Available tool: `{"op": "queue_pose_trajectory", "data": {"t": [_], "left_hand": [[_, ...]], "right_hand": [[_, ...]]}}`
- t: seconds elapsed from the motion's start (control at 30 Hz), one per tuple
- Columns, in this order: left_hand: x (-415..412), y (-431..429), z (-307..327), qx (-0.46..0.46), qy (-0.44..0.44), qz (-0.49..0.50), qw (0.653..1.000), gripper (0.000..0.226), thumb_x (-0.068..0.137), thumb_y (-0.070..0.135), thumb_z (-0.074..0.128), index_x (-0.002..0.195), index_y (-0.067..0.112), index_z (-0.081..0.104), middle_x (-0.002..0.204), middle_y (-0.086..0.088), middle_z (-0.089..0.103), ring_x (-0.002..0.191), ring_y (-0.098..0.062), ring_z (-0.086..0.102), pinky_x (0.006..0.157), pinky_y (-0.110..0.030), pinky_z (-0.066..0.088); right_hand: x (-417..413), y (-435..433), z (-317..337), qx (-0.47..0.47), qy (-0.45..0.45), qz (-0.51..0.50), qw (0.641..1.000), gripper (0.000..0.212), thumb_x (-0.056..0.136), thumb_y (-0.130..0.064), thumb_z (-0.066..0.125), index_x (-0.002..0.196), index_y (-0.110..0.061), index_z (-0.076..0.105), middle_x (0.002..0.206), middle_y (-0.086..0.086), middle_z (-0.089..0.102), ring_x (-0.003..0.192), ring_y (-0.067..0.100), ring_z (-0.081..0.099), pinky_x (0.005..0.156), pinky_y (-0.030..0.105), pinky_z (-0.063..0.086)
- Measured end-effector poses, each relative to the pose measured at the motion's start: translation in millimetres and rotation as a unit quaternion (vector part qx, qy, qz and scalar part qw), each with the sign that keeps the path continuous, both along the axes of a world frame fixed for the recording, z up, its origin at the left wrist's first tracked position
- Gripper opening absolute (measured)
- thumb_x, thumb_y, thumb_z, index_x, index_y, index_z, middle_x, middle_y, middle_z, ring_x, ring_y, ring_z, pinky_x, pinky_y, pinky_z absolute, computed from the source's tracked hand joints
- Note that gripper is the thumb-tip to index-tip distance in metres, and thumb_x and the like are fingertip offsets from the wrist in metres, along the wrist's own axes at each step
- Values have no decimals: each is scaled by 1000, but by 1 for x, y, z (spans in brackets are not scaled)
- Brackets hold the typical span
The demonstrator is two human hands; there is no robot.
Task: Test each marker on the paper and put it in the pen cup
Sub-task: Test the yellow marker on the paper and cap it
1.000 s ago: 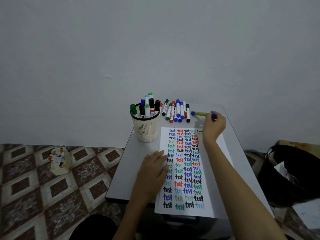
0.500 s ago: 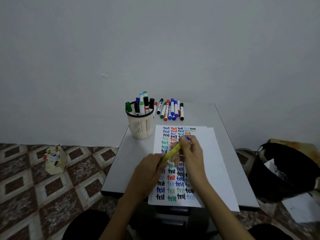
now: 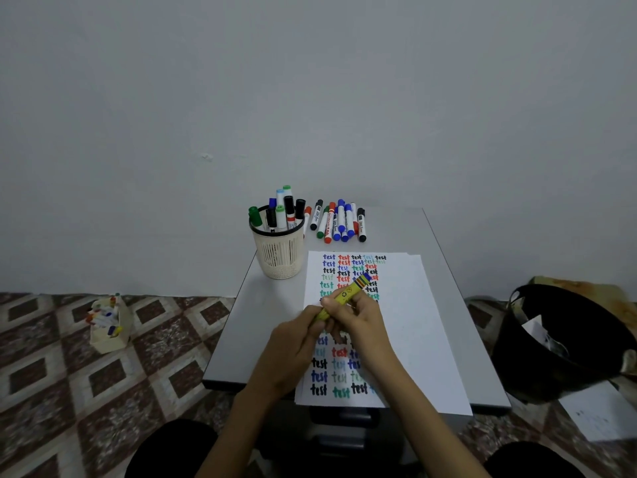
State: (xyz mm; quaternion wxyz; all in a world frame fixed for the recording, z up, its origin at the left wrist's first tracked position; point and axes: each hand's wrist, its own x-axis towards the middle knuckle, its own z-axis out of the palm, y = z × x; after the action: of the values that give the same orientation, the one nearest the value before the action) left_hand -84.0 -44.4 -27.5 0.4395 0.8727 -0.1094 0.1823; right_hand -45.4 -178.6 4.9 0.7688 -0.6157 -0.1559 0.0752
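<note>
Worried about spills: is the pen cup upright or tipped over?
Upright. The pen cup stands on its base on the table, with markers poking up from its rim.

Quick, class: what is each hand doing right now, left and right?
Left hand: grips the lower end of the yellow marker.
Right hand: grips the same marker further up, above the paper.

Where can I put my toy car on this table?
Bare table left of the paper, before the pen cup, and right of the loose markers. The paper's blank right side too. Crowded: cup and markers, and mid-paper, where left hand and right hand hold the yellow marker.
</note>
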Motion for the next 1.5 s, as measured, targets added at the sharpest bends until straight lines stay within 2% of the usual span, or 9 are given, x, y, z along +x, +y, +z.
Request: {"op": "queue_pose_trajectory", "data": {"t": [0.33, 0.53, 0.63, 0.7, 0.83, 1.0, 1.33, 1.43, 1.5], "left_hand": [[4, 3, -3, -10, -36, 12, 999, 43, 92, 51, 34, 108, 21, 59, 74, 3, 68, 63, -3, 66, 56, -15, 49], [6, 5, -3, 21, -44, 54, 997, 42, 90, 62, 31, 118, 38, 49, 68, 11, 63, 62, -1, 63, 55, -16, 48], [12, 6, -7, 51, -5, 111, 992, 55, 87, 63, 31, 131, 32, 41, 90, 9, 59, 80, -8, 59, 72, -29, 50], [18, 7, -12, 158, 19, 159, 974, 65, 85, 62, 24, 136, 24, 40, 115, 4, 52, 103, -13, 48, 89, -30, 37], [20, 3, -18, 286, 47, 177, 940, 67, 86, 57, 11, 135, 24, 42, 142, 1, 38, 127, -18, 31, 99, -37, 25], [22, 5, -19, 258, 40, 172, 950, 64, 87, 51, 14, 132, 21, 49, 138, 0, 46, 124, -18, 34, 96, -36, 25], [18, 5, -15, 237, 44, 158, 958, 65, 85, 53, 15, 133, 25, 49, 139, 2, 45, 125, -19, 33, 97, -37, 24], [20, 5, -16, 232, 41, 161, 958, 63, 85, 51, 20, 129, 23, 54, 137, 0, 48, 124, -21, 36, 96, -39, 27], [21, 6, -17, 224, 35, 164, 960, 62, 85, 52, 22, 128, 23, 55, 136, 1, 49, 123, -20, 37, 95, -38, 27]], "right_hand": [[3, 3, -6, 41, 53, 9, 998, 11, 89, -9, 64, 88, -1, 56, 64, 9, 57, 51, 14, 50, 46, 21, 41], [9, -7, 12, 8, -24, 13, 1000, 28, 79, -18, 70, 89, 6, 61, 62, 15, 59, 47, 16, 47, 46, 23, 40], [24, -25, 22, 47, -26, -68, 996, 31, 72, -21, 73, 84, 1, 57, 64, 8, 64, 46, 14, 50, 45, 20, 45], [42, -47, 27, 112, -14, -122, 986, 19, 78, -12, 70, 79, -4, 53, 69, 9, 66, 53, 16, 57, 49, 21, 48], [74, -90, 17, 134, 16, -211, 968, 20, 82, -11, 69, 73, -14, 51, 68, 3, 67, 60, 14, 64, 53, 22, 51], [88, -108, -5, 99, 46, -281, 953, 27, 84, -13, 73, 70, -19, 51, 63, -1, 65, 52, 12, 60, 57, 22, 51], [92, -78, 0, 71, 26, -226, 971, 16, 87, -10, 68, 78, -11, 55, 65, 5, 65, 53, 14, 62, 51, 22, 52], [105, -76, 0, 108, 58, -202, 972, 3, 90, -8, 63, 90, -6, 62, 84, 13, 71, 74, 21, 71, 57, 26, 58], [117, -76, 0, 102, 59, -197, 973, 14, 90, -9, 64, 101, 0, 64, 96, 15, 71, 89, 25, 72, 65, 29, 60]]}}
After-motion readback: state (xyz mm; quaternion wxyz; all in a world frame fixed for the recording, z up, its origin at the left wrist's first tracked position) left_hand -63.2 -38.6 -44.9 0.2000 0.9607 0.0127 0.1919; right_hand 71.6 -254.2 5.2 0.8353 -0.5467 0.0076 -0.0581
